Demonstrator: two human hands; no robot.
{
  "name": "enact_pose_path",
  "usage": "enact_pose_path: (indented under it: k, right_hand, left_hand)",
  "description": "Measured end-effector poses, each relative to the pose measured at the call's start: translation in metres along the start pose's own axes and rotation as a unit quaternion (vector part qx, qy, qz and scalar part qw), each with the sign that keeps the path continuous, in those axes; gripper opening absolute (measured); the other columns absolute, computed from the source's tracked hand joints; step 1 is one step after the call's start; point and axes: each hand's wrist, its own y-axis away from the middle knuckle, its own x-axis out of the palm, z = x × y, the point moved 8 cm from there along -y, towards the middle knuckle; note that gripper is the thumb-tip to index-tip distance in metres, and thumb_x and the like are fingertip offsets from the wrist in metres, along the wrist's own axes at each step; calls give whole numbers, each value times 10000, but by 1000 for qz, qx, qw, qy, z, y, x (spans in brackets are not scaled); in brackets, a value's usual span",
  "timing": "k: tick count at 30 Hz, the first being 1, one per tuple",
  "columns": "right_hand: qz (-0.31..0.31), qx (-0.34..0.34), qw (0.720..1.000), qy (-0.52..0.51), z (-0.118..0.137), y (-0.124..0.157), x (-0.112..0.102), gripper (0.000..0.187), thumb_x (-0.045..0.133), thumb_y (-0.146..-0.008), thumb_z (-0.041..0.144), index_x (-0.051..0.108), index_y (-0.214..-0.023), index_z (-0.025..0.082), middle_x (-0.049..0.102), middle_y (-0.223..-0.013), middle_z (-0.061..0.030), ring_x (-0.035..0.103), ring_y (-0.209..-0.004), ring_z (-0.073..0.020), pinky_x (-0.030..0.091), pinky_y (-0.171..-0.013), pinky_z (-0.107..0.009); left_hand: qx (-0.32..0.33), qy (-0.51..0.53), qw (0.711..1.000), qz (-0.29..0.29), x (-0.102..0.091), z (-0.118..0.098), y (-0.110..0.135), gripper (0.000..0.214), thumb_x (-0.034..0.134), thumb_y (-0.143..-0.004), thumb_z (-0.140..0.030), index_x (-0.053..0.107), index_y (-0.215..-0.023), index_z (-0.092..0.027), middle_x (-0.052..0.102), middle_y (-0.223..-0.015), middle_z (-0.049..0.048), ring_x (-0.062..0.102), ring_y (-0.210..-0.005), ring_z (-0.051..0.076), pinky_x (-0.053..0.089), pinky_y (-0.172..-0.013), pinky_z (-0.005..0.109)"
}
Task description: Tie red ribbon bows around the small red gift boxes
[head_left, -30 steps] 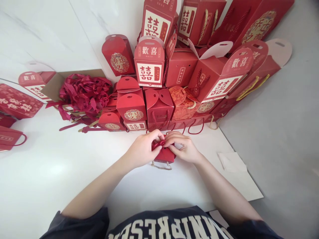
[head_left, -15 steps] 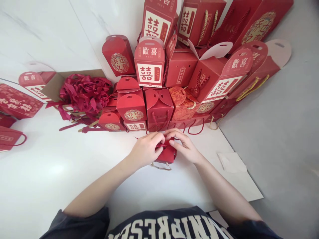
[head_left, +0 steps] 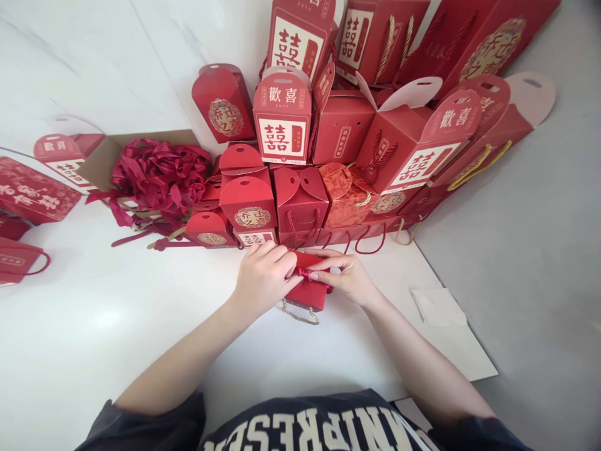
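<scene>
A small red gift box (head_left: 307,297) with a tan rope handle (head_left: 300,316) stands on the white table in front of me. A dark red ribbon (head_left: 305,273) is knotted across its top. On the left side of the knot, my left hand (head_left: 267,274) is closed with thumb and fingers on the ribbon. My right hand (head_left: 345,275) pinches the ribbon from the right, its fingers reaching over the box top. The ribbon's ends are mostly hidden by my fingers.
Red gift boxes (head_left: 300,200) are stacked along the back of the table. A cardboard box (head_left: 99,164) of loose dark red ribbons (head_left: 159,172) stands at the back left. More red boxes (head_left: 35,194) lie far left. A white paper (head_left: 439,307) lies on the right.
My left hand has moved left, pulling at the ribbon, and the knot on the box top now shows. My right fingers have closed in on the knot. The box has turned slightly.
</scene>
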Motion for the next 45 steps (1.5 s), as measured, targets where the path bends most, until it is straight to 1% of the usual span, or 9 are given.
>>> enact_pose_path:
  k: [3, 6, 11, 16, 23, 35, 38, 42, 45]
  right_hand:
    - [-23, -32, 999, 17, 7, 2, 0, 124, 756, -780, 278, 784, -899, 299, 683, -1201, -35, 620, -1140, -223, 458, -1028, -392]
    - [-23, -37, 999, 20, 10, 2, 0, 90, 741, -794, 256, 778, -871, 283, 693, -1181, -41, 625, -1132, -221, 450, -1031, -398]
    - [-11, -34, 999, 32, 11, 2, 0, 46, 720, -809, 248, 752, -841, 252, 679, -1208, -54, 619, -1143, -222, 441, -1033, -402]
    - [2, -43, 997, 63, 13, 2, 0, 32, 694, -824, 258, 717, -828, 235, 658, -1235, -62, 603, -1159, -223, 414, -1044, -404]
    - [17, -20, 998, 64, 15, 4, -2, 64, 639, -856, 249, 628, -802, 216, 599, -1304, -77, 554, -1217, -235, 356, -1068, -429]
    - [20, 4, 997, 70, 10, 2, -18, 95, 617, -799, 149, 582, -730, 204, 619, -1298, -84, 562, -1216, -245, 358, -1055, -433]
    - [33, -1, 997, 70, 10, 2, -17, 97, 616, -817, 167, 571, -740, 204, 619, -1286, -83, 567, -1203, -235, 362, -1050, -422]
    - [37, 9, 998, 53, 7, 2, -16, 79, 599, -889, 300, 596, -911, 224, 585, -1310, -81, 555, -1206, -221, 376, -1036, -406]
    - [21, 7, 999, 41, 7, 2, -17, 172, 549, -929, 372, 600, -1040, 252, 562, -1332, -76, 561, -1194, -215, 406, -1007, -393]
  left_hand:
    - [-8, -6, 1000, 15, -1, 0, -1, 292, 600, -822, -226, 467, -567, -179, 552, -584, 9, 474, -660, 177, 342, -636, 335]
    - [-66, 81, 990, 98, 7, 8, -3, 257, 606, -824, -249, 518, -594, -172, 579, -595, 2, 495, -672, 167, 371, -657, 310]
    - [-162, 294, 911, 240, 19, 18, 1, 224, 566, -875, -358, 626, -753, -180, 627, -703, -20, 539, -671, 125, 383, -626, 251]
    - [-244, 386, 855, 245, 28, 30, 6, 286, 525, -905, -408, 667, -813, -178, 628, -723, -25, 519, -639, 101, 360, -579, 224]
    - [-220, 398, 844, 285, 28, 36, 6, 241, 607, -841, -386, 672, -781, -162, 634, -727, -8, 520, -654, 109, 374, -589, 220]
    - [-211, 315, 873, 307, 24, 53, 8, 165, 611, -803, -285, 627, -699, -158, 601, -637, -30, 510, -595, 94, 381, -584, 214]
    - [-214, 295, 884, 292, 23, 56, 8, 107, 609, -801, -262, 645, -768, -167, 569, -652, -32, 495, -602, 98, 380, -579, 215]
    - [-139, 337, 888, 278, 16, 46, 2, 209, 556, -839, -186, 711, -976, -214, 536, -807, -4, 522, -716, 108, 404, -630, 210]
    - [-26, 390, 853, 346, 11, 25, 5, 307, 528, -828, -84, 774, -872, -262, 525, -845, 4, 535, -763, 97, 419, -701, 199]
